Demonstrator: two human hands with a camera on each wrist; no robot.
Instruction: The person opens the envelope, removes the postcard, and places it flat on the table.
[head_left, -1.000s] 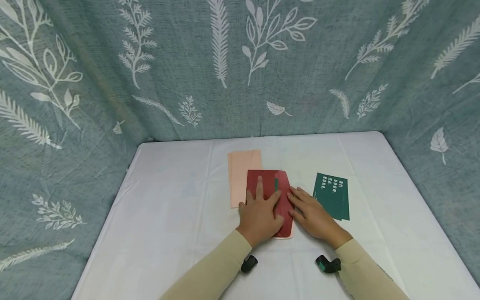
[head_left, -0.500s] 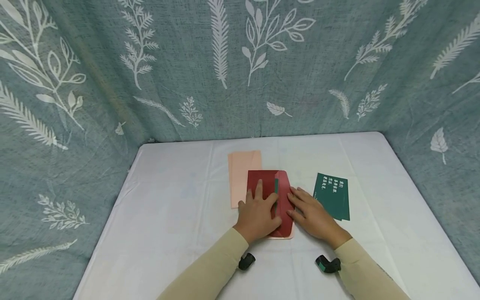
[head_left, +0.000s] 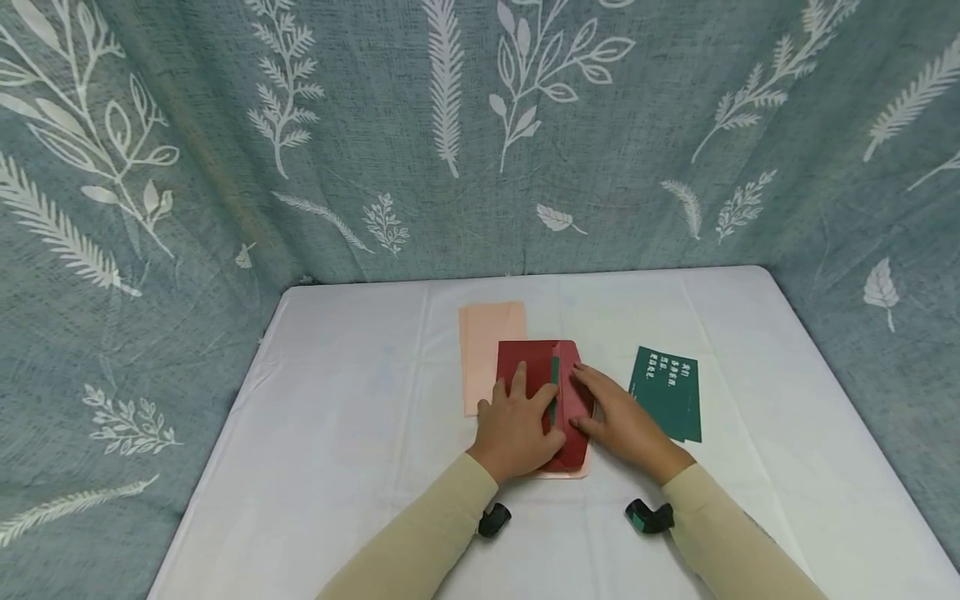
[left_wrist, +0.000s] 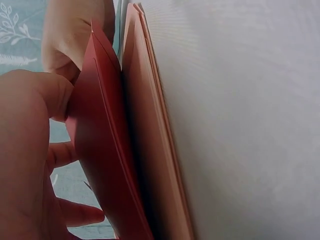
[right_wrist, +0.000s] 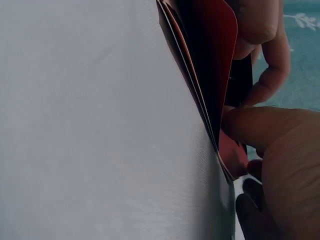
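My left hand (head_left: 516,429) lies spread over the red envelope (head_left: 517,352), its fingers apart and pointing away from me, the thumb set off to the side near the flap (head_left: 576,437). My right hand (head_left: 632,423) comes in from the other side, with relaxed fingers and the thumb well apart from the index finger, both tips at the flap; in the right wrist view that thumb touches the red paper. A green strip (head_left: 555,407) shows between the flap and the envelope's body. The red envelope sits on the tabletop (head_left: 360,383), roughly midway across it, and pink paper (head_left: 573,476) peeks out under its near edge; from my left wrist I see the red paper bowed up there, with a dark gap above the pink layers. Beyond it to the left, pink envelopes (head_left: 482,354) lie partly beneath the red one. Green cards (head_left: 675,408) with white writing overlap each other beside my right hand. A leaf-patterned teal curtain (head_left: 465,225) hangs behind the tabletop.
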